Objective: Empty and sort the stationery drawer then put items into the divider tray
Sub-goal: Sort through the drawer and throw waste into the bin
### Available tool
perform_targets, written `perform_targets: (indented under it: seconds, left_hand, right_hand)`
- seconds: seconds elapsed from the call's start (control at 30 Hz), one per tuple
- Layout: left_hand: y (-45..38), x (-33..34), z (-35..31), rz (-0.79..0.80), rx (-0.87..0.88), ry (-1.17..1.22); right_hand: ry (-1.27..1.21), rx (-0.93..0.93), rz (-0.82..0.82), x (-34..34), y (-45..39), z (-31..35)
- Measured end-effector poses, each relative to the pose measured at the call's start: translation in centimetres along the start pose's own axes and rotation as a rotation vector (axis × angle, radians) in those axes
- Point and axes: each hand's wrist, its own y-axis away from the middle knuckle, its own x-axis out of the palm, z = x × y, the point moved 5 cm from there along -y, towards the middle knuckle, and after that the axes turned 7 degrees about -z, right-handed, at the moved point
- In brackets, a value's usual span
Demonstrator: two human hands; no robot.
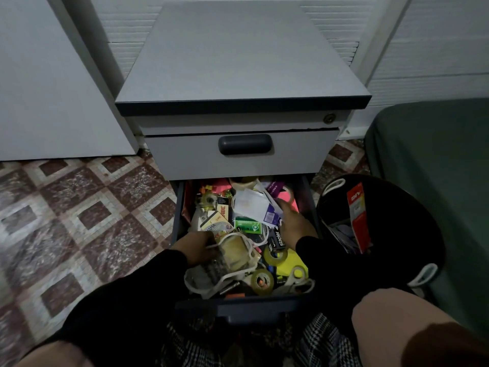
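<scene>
Left hand [197, 246] — black-sleeved, fingers curled round a clear plastic pouch of small stationery [227, 256] at the near-left of the open dark-grey pull-out drawer [238, 304]; right hand [292, 221] with fingers extended flat, pressing on loose papers and a black stapler box [277, 239] at mid-right. Drawer's long axis runs away from the person, its front edge nearest the knees, contents packed wall to wall — tape rolls, yellow sticky notes [289, 262]. Black round basket with white rope handles [381, 234] stands just right of the drawer; patterned tiled floor [79, 221] lies open to the left.
</scene>
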Motion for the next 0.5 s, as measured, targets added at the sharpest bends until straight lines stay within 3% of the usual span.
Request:
perform_targets:
  seconds: [0.2,0.37,0.5]
  left_hand:
    - [0.0,-0.8,0.3,-0.084,-0.014,0.064]
    - [0.1,-1.5,0.7,-0.135,-0.039,0.122]
    - [0.0,-1.8,1.0,-0.179,-0.051,0.122]
  right_hand:
    - [-0.027,-0.006,-0.119,-1.7,-0.3,-0.3]
    - [0.122,-0.003,0.112,0.5,-0.1,-1.5]
    - [0.24,0.014,0.202,2.0,0.0,-2.2]
